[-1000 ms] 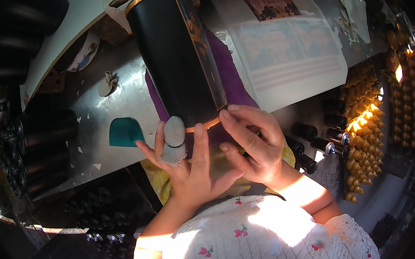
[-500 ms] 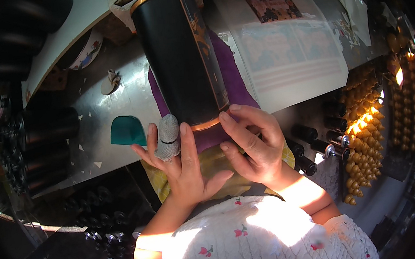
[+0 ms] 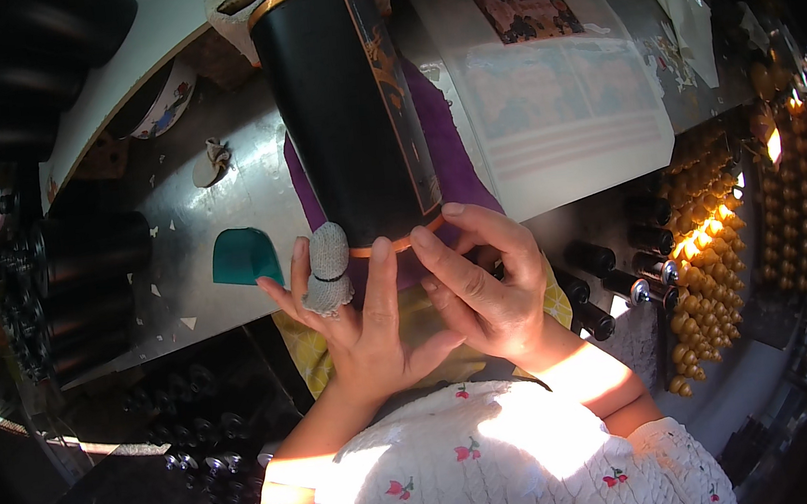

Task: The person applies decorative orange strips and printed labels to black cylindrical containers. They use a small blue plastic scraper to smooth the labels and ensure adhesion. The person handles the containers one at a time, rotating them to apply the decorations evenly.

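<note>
A black cylinder point(image 3: 337, 113) with gold-coloured rims and a decorated panel point(image 3: 395, 97) along its right side lies on a purple cloth point(image 3: 446, 141), its near end toward me. At that end runs the gold rim band point(image 3: 379, 248). My left hand point(image 3: 357, 324) is open, palm up, its index fingertip at the band and its thumb stretched toward my right hand. A grey cloth finger cover point(image 3: 329, 264) sits on one of its fingers. My right hand point(image 3: 490, 287) has bent, parted fingers, with fingertips touching the rim's right part and the thumb below.
On the metal table point(image 3: 170, 294) lie a teal scraper-like piece point(image 3: 244, 256) and a small crumpled scrap point(image 3: 211, 164). Translucent printed sheets point(image 3: 567, 129) cover the right side. Black cylinders point(image 3: 92, 248) stand at left; gold knobbed pieces point(image 3: 710, 310) and black rollers point(image 3: 625, 284) are at right.
My left index finger has slid right along the band, and my right index finger has moved left, so the two fingertips are closer together. The cylinder has shifted slightly left.
</note>
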{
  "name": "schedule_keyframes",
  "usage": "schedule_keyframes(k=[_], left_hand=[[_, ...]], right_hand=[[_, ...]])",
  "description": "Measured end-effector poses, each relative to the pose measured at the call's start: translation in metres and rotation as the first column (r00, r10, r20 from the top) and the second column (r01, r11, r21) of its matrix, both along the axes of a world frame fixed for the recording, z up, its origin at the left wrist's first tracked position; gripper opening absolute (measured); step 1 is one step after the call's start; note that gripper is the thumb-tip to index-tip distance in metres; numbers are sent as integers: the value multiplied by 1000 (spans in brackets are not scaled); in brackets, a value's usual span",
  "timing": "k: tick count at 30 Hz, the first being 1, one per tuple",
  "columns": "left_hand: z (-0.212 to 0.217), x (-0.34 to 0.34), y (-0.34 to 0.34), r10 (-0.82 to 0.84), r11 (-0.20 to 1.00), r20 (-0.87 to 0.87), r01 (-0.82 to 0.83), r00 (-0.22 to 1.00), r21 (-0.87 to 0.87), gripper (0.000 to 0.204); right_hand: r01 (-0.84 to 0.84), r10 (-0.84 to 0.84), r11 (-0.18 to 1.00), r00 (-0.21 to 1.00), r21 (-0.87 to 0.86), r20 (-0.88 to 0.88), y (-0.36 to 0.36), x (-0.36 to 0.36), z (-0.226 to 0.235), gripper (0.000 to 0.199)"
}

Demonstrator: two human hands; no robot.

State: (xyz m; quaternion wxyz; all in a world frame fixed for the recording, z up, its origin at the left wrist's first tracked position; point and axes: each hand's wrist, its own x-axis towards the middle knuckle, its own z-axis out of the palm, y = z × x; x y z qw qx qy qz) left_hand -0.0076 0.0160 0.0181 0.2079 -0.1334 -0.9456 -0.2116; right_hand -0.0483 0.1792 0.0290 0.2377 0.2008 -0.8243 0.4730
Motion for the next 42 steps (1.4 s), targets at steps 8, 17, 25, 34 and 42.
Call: schedule_keyframes(k=[8, 17, 25, 34, 42], left_hand=[[3, 3, 1, -7, 1000, 86, 6, 996, 8, 88], [-10, 3, -15, -49, 970, -80, 66, 996, 233, 106], [45, -60, -4, -16, 999, -21, 15, 1000, -40, 95], [51, -77, -11, -53, 999, -47, 52, 997, -15, 108], [44, -70, -12, -84, 958, 72, 61, 994, 282, 112]], right_hand=[[-6, 6, 1000, 1000, 6, 11, 0, 1, 1, 54], [76, 86, 911, 927, -406, 366, 13, 3, 22, 62], [431, 211, 382, 820, -817, 532, 35, -20, 57, 37], [136, -60, 968, 940, -209, 335, -12, -17, 60, 34], [269, 72, 844, 800, -463, 595, 3, -21, 32, 34]])
